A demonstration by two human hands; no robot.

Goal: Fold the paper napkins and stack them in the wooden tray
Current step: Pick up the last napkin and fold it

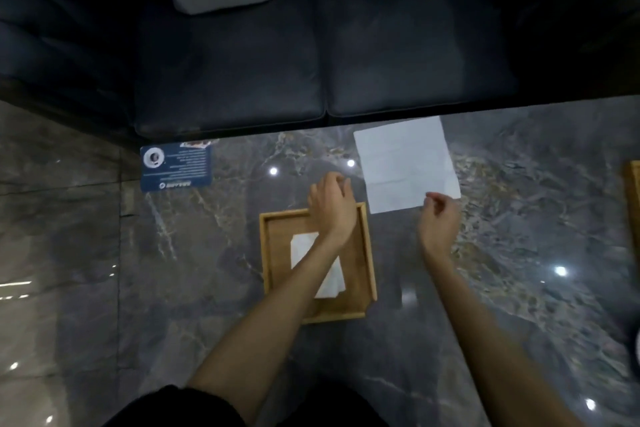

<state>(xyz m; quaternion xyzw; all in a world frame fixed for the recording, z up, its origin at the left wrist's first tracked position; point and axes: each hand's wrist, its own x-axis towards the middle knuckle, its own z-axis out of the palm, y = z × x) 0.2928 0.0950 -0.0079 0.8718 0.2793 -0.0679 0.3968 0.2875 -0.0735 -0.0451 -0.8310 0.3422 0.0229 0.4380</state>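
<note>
Marble table (207, 288) by dark sofa (311, 62); right hand (438, 218) fingers pinch unfolded napkin (405, 163).

Two bare forearms reach in from the bottom edge, no watch, rings or bands visible on the left hand (330, 204) or right hand (439, 218); dark, black-looking clothing shows at the bottom edge
</note>
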